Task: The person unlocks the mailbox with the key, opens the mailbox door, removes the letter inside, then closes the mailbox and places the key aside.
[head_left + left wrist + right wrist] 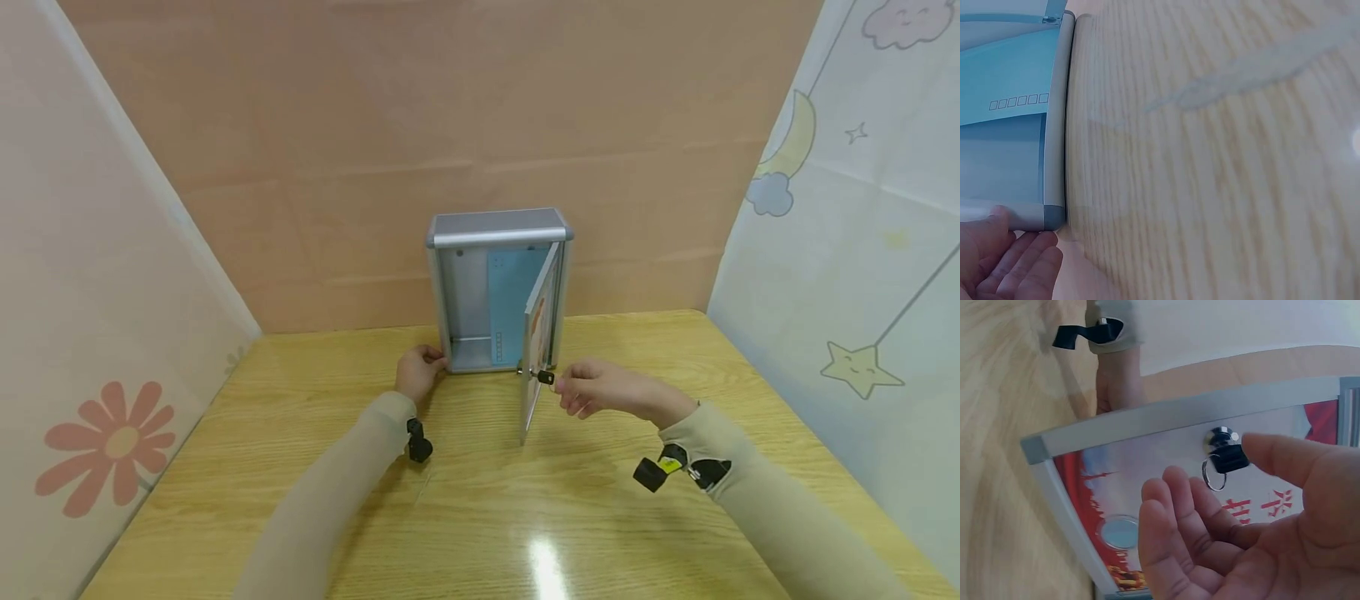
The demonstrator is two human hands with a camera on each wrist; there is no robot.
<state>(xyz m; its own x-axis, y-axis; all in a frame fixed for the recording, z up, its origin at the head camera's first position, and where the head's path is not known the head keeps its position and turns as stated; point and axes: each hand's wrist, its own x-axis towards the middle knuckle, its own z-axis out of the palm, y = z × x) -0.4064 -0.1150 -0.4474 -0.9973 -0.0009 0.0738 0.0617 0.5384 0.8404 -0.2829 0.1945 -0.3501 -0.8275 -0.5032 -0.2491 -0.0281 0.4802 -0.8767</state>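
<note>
A silver metal box stands upright at the back of the table, its front door swung out toward me. Inside leans a light-blue envelope with a row of small squares printed on it. My left hand grips the box's lower left side, thumb on the front frame and fingers round the outside, as the left wrist view shows. A black-headed key with a metal ring sits in the door's lock. My right hand is at the key, thumb tip against its head, other fingers loosely bent and apart from it.
The wooden table runs from the box toward me. A tan wall covering rises close behind the box. Printed panels stand on both sides, one with a flower, the other with a star. The open door juts out between my hands.
</note>
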